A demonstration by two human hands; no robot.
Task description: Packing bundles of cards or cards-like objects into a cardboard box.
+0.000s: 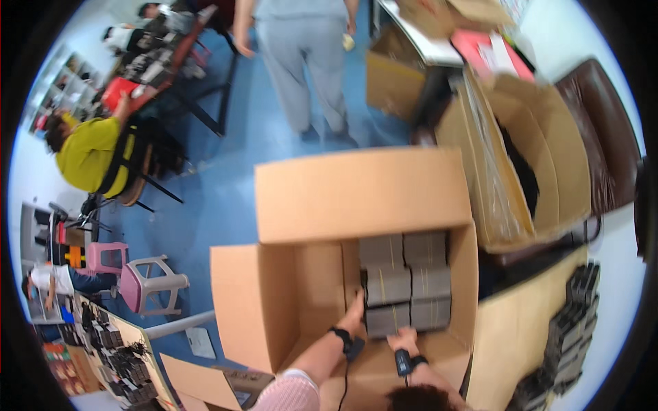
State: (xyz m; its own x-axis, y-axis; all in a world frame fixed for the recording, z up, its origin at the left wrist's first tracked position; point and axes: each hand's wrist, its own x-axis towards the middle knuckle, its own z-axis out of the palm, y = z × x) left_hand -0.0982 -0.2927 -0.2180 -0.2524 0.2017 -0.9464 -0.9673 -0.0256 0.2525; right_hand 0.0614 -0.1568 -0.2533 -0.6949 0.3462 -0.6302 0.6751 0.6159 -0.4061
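Apparently squaring the near-left banded grey stack (387, 320) inside the cardboard box (277, 301), with left hand (354, 316) alongside and right hand (404, 340) at its front, finger closure impossible to tell, probably calling next for release.

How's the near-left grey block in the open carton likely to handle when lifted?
The near-left grey block looks fairly stiff, given its straight edges. Boxy shape makes rolling unlikely. It may rub when lifted: another grey block sits close on its right.

Along open carton's (277, 294) right wall: undersides of grey bundles (388, 284) hidden; left hand (352, 318), finger detail unclear. Standing person (301, 48): upper body cut off by view's top edge.
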